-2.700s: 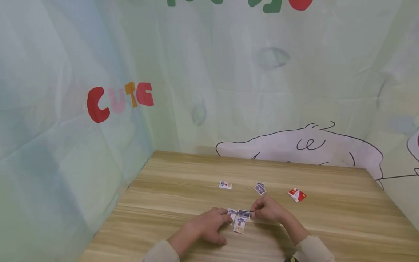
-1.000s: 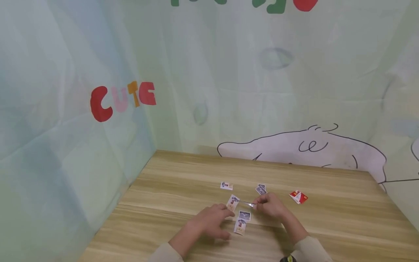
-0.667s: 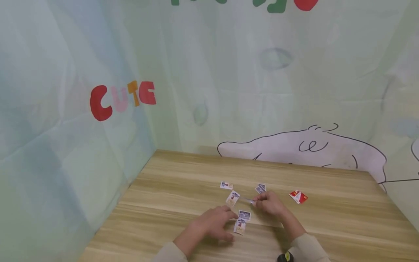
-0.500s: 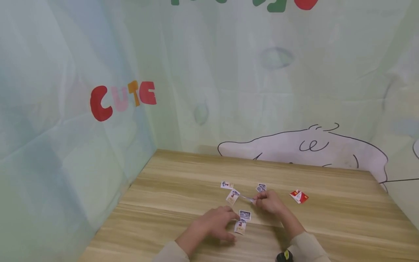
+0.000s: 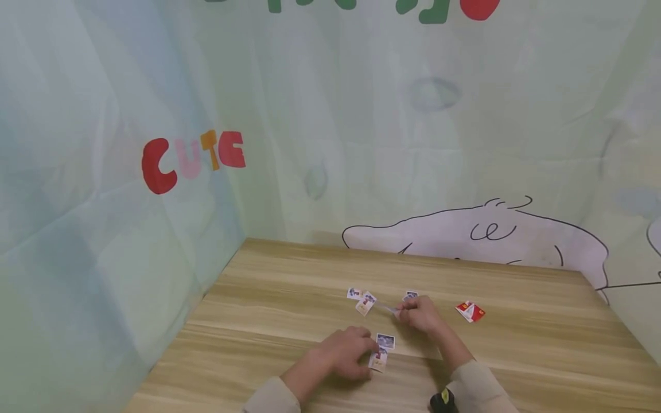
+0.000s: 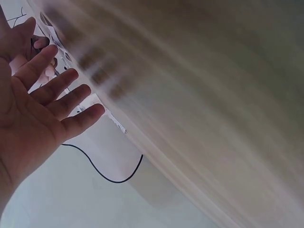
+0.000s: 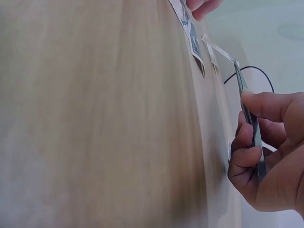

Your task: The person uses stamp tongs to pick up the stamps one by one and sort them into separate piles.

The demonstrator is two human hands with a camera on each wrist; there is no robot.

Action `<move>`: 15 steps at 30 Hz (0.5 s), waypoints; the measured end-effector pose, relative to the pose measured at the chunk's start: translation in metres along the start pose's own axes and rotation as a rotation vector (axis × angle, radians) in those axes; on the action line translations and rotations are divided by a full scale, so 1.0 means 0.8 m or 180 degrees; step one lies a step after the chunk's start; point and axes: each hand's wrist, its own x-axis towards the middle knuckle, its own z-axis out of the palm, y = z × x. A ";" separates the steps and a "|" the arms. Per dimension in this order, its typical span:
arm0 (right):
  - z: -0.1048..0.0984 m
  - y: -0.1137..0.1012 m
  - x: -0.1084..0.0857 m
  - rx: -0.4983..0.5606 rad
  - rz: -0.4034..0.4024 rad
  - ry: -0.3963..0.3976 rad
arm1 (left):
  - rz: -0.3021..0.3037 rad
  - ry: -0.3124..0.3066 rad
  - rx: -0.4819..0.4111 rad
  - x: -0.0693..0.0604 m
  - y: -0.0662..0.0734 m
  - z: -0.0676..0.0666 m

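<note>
My right hand (image 5: 420,314) pinches a pair of metal tweezers (image 7: 251,114) between thumb and fingers. Their tips hold the corner of a small postage stamp (image 5: 366,303) with a coloured picture, raised at a tilt over another stamp (image 5: 353,293) on the table. The left hand (image 5: 347,351) hovers low with its fingers spread, as the left wrist view shows. Its fingertips overlap the edge of a coloured stamp (image 5: 378,361) in the head view; whether they touch it I cannot tell. A grey stamp (image 5: 385,341) adjoins that one on its far side.
Beyond my right hand lie grey stamps (image 5: 411,295), partly hidden by it. Red-and-white stamps (image 5: 470,311) overlap at the right. The wooden table (image 5: 268,298) meets a printed cloth backdrop (image 5: 330,172) at its back and left.
The tweezers lifted the coloured stamp from beside the near grey stamp and carried it away from me to the far left stamp. The left hand let its place go and shifted slightly right.
</note>
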 end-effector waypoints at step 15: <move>0.005 -0.010 0.012 -0.0039 0.0045 0.0106 | 0.0041 -0.0137 0.0116 0.007 0.005 0.005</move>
